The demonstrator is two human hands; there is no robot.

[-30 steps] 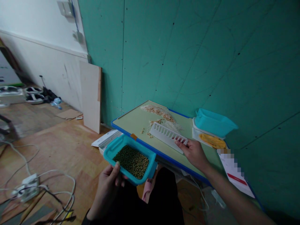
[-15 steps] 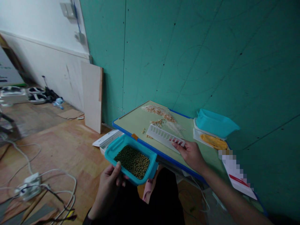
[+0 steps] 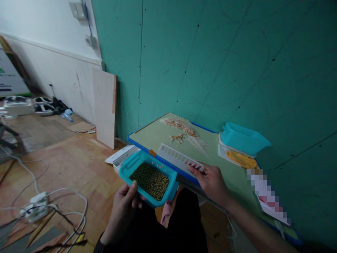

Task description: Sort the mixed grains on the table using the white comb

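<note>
Head view: nearest, the left hand [image 3: 125, 203] grips a blue tub [image 3: 172, 181] by its near left side, thumb over the rim and fingers curled underneath, partly hidden. The tub sits just off the table's near edge, with dark green beans [image 3: 142, 175] on the left and pale beans [image 3: 159, 186] on the right; a few pale ones show against its far inner wall. To the right, the right hand [image 3: 210, 180] pinches the right end of a white slotted strip [image 3: 176, 161], thumb on top; its other fingers are mostly hidden. The strip lies along the near blue edge of the table [image 3: 147, 134], beside the tub. Farther over the tabletop spreads a heap of pale beans and grains [image 3: 184, 128]. At far right stand a light blue bin [image 3: 243, 138] and, just nearer, something yellow [image 3: 242, 160]. Behind rises a green wall [image 3: 168, 59].
</note>
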